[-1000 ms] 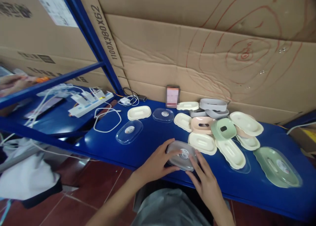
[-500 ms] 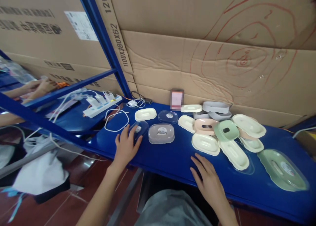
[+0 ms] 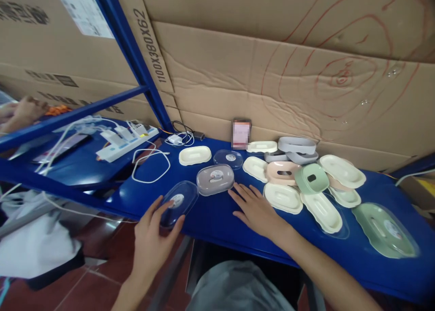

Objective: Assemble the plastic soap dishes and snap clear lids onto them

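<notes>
Left hand (image 3: 152,240) grips clear lid (image 3: 179,201) at bench (image 3: 217,216) front edge, long axis angled toward back right | right hand (image 3: 258,210) open, flat, empty | grey lidded box (image 3: 215,179) just behind lid; cream trays (image 3: 284,196) right.

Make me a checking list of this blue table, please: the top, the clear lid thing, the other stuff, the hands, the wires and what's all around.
Surface: blue table, shiny, partly bare near the front edge.
Job's things: clear lid with a round sticker, at the front edge; grey closed box just behind it.
Clutter: cream trays, pink tray, green tray, grey rings, piled at right.
Hands: left hand grips the clear lid; right hand lies flat, open, on the table.
Cables: white cable looped; power strip with plugs.
Surroundings: cardboard wall, blue rack post, another person's hand far left.
</notes>
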The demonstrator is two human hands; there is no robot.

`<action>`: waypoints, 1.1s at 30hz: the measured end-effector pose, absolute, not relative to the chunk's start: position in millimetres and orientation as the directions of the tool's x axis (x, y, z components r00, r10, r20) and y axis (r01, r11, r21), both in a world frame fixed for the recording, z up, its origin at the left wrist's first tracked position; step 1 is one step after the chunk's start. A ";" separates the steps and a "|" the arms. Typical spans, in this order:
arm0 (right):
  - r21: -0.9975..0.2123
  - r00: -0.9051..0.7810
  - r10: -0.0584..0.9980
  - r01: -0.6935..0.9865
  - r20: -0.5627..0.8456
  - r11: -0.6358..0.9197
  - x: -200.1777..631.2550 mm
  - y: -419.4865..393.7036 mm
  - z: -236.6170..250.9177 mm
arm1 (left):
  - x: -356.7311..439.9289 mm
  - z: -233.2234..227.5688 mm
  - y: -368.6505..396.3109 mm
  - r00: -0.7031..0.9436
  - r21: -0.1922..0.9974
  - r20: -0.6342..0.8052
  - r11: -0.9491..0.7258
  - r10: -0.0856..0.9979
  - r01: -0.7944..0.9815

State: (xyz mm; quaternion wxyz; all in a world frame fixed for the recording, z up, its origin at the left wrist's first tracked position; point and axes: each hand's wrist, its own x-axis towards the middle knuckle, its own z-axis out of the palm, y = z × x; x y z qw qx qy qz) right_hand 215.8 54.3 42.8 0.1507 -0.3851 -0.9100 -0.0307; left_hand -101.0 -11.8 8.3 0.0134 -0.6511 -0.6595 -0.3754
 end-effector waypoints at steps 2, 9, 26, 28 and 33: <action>-0.085 -0.599 0.728 0.750 0.333 0.656 226.9 53.5 45.8 | -95.6 1.6 -25.8 -0.156 0.491 0.486 -0.122 0.860 0.863; -0.085 -0.217 0.869 0.956 0.445 0.282 294.4 2.5 28.6 | -70.1 -11.3 -28.5 0.271 0.355 0.443 -0.445 0.854 0.822; 0.022 -0.432 0.763 0.876 0.481 0.481 297.5 46.6 36.0 | 25.1 16.0 -3.9 0.442 0.166 0.574 -0.626 0.690 0.762; -0.019 -0.492 0.742 0.828 0.456 0.561 290.5 35.1 35.2 | 32.3 16.1 5.7 0.441 0.173 0.556 -0.618 0.704 0.767; -0.079 -0.481 0.796 0.837 0.367 0.542 289.0 17.8 30.3 | 28.0 12.7 11.8 0.421 0.212 0.597 -0.640 0.684 0.739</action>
